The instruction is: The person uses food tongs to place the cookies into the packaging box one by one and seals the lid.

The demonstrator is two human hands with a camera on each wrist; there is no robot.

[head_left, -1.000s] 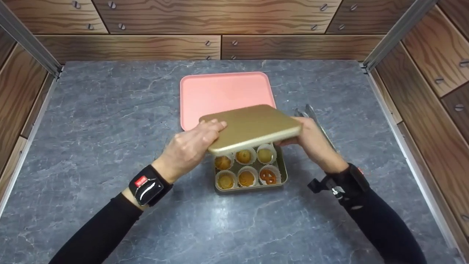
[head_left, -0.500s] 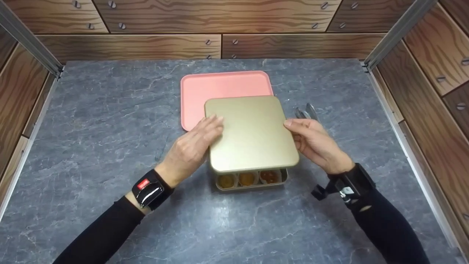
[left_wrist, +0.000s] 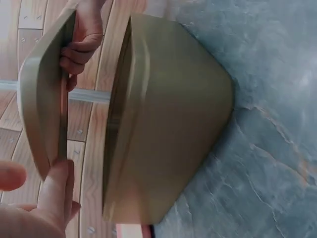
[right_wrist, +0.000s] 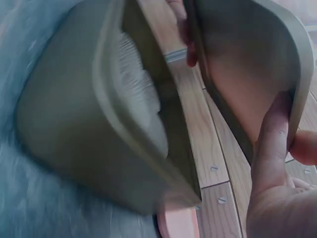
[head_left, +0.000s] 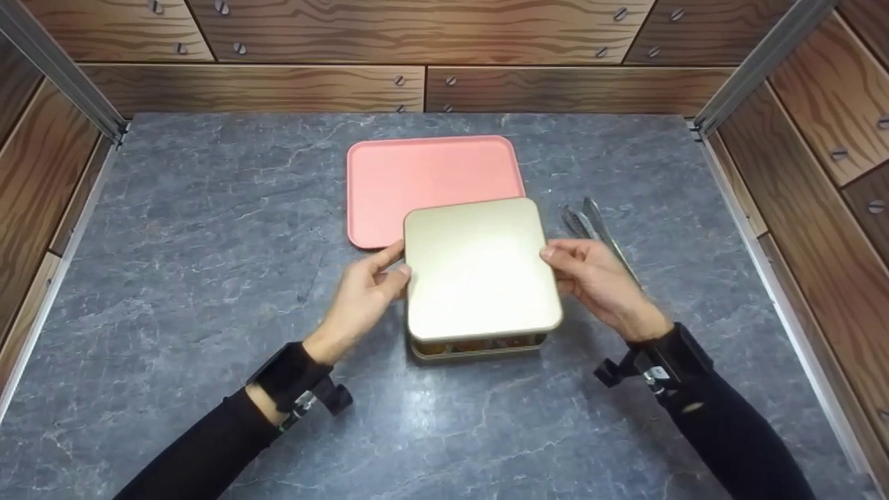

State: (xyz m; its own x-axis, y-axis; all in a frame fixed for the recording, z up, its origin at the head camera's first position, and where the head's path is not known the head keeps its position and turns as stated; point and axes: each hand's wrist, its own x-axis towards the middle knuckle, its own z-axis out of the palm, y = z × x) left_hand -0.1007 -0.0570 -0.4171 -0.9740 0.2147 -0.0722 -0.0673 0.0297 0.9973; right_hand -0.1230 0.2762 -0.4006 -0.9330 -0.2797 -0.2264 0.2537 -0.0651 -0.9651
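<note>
A gold tin lid (head_left: 479,267) is held above a matching rectangular tin (head_left: 479,353), apart from its rim, as both wrist views show. My left hand (head_left: 358,295) holds the lid's left edge, fingers at the underside and thumb close to the edge. At the opposite edge, my right hand (head_left: 604,281) pinches the lid with the thumb on top and fingers beneath. White paper cups (right_wrist: 136,74) show inside the tin in the right wrist view. From the head, the lid hides most of the tin's contents.
Behind the tin lies a pink tray (head_left: 430,163), its near right corner covered by the lid. Metal tongs (head_left: 599,219) lie beyond my right hand. Wood-patterned panels (head_left: 312,87) border the grey marbled table (head_left: 229,180).
The lid has gone from tilted to nearly level and has come down over the tin, covering the small baked treats. My left hand has shifted from the lid's top to its left edge.
</note>
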